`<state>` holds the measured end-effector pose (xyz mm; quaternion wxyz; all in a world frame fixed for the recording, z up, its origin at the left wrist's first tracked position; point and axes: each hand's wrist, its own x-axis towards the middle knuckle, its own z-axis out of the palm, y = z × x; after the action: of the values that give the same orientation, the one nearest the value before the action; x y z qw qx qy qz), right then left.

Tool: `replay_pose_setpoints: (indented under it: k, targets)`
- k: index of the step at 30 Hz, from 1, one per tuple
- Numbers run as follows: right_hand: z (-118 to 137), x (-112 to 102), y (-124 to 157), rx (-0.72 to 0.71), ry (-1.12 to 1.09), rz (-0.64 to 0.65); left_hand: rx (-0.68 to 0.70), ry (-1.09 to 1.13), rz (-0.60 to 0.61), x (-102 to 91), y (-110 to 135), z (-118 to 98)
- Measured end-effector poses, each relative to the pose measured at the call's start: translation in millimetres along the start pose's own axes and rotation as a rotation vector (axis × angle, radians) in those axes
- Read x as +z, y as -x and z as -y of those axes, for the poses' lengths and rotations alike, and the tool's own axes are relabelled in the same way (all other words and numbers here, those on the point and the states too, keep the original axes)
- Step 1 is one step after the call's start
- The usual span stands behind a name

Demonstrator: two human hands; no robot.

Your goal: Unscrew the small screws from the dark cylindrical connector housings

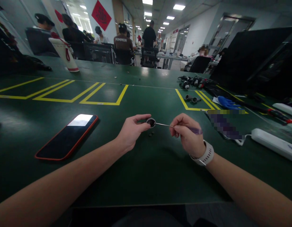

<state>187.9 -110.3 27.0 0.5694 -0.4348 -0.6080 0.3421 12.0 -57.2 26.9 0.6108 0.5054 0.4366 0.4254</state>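
Note:
Between the thumb and fingers of my left hand (133, 130) is a small dark round part with a ring-shaped rim (151, 122); its open end faces me. My right hand (187, 134) is closed around the purple handle of a thin screwdriver (164, 125). The screwdriver's metal shaft points left, and its tip meets the right side of the rim. Just below the part, a few tiny dark pieces (150, 135) lie on the green tabletop (146, 176). What the tip engages is too small to make out.
A phone in a red case (67, 137) lies at left. Yellow tape outlines (99, 103) mark the table. At right are metal parts (192, 98), a blue glove (227, 102), a white power strip (273, 143) and black cylindrical pieces (193, 82). A paper cup (65, 53) stands far left.

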Motion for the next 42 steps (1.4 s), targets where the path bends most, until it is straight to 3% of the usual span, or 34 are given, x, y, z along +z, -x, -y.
replay_pose_setpoints:
  k: [5, 9, 21, 31, 35, 39, 42]
  targets:
    - [8, 3, 8, -0.274, 0.429, 0.149, 0.048, -0.009, 0.013, 0.9, 0, 3]
    - [9, 4, 10, -0.422, 0.577, 0.215, 0.074, -0.005, 0.01, 3.9, 4, 1]
    - [13, 8, 11, -0.464, 0.627, 0.308, 0.103, -0.059, -0.027, 4.6, 4, 3]
    - [14, 13, 13, -0.42, 0.659, 0.327, 0.127, -0.088, -0.044, 5.9, 3, 5]
    - [15, 13, 17, -0.407, 0.606, 0.24, 0.061, -0.063, -0.064, 6.1, 2, 6]
    - [12, 8, 13, -0.19, 0.363, -0.009, 0.016, 0.002, -0.067, 3.6, 0, 6]
    - [3, 4, 3, 0.03, 0.177, -0.068, 0.002, 0.044, -0.093, 2.2, -1, 5]
